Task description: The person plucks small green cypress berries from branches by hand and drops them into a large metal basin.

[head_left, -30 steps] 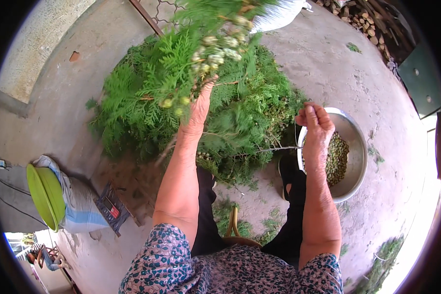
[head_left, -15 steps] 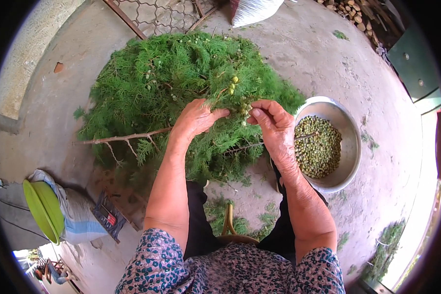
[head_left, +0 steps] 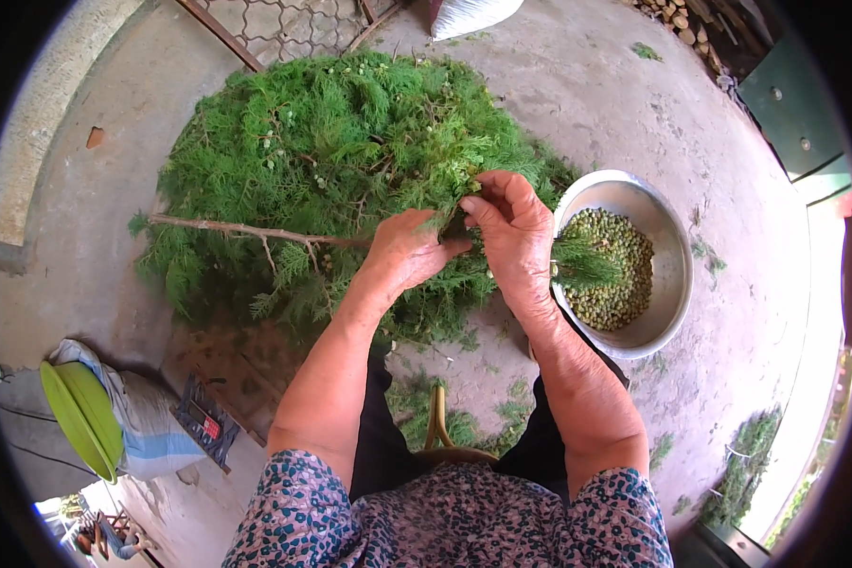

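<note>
A large heap of green, feathery evergreen branches (head_left: 284, 142) lies on the floor before me, dotted with small pale green cones. My left hand (head_left: 407, 251) is closed around a leafy evergreen branch (head_left: 459, 168) at the heap's near right part. Beside it, my right hand (head_left: 518, 232) pinches thumb and forefinger at this branch, where a bit of a small green cone (head_left: 475, 186) shows at the fingertips. To the right stands a wide metal bowl (head_left: 674, 293), part filled with small green cones (head_left: 620, 293). A leafy sprig (head_left: 582, 262) sticks out over its left side.
A bare woody stem (head_left: 246, 228) juts left from the heap. At left are a lime-green basin (head_left: 78, 417), a pale sack (head_left: 151, 417) and a dark crate (head_left: 205, 421). Stacked firewood (head_left: 686, 21) and a white sack (head_left: 473, 14) stand at the back.
Both hands have shifted, with the branch turned between them; the cone cluster seen before is now mostly hidden. A leafy sprig now hangs over the bowl where a bare twig was.
</note>
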Tool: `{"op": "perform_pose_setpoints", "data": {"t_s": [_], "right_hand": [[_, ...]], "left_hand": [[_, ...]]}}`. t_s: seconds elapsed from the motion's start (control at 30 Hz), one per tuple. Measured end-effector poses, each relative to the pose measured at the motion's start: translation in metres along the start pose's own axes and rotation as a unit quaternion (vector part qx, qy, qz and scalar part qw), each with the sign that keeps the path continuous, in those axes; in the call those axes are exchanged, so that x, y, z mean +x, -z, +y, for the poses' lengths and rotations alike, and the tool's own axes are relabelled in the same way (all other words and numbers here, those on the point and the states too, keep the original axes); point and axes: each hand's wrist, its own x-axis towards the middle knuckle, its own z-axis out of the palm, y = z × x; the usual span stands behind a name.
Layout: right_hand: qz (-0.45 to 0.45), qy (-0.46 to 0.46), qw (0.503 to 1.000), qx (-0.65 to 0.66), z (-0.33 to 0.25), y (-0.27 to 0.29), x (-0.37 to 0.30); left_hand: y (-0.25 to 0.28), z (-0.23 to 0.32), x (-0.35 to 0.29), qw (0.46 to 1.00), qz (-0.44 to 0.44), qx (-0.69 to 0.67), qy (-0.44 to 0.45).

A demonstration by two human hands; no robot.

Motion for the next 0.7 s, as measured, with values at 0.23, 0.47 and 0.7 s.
{"op": "perform_pose_setpoints", "data": {"t_s": [0.23, 0.47, 0.7], "right_hand": [[0.013, -0.082, 0.991, 0.107, -0.015, 0.011, 0.005], [0.06, -0.137, 0.982, 0.112, -0.011, 0.008, -0.002], [0.15, -0.085, 0.964, 0.204, -0.004, 0.054, 0.031]], "left_hand": [[-0.015, -0.008, -0.001, 0.976, 0.133, -0.13, -0.111], [-0.042, -0.032, -0.005, 0.671, 0.063, -0.739, -0.017], [-0.035, -0.041, -0.023, 0.696, 0.004, -0.715, -0.066]]}}
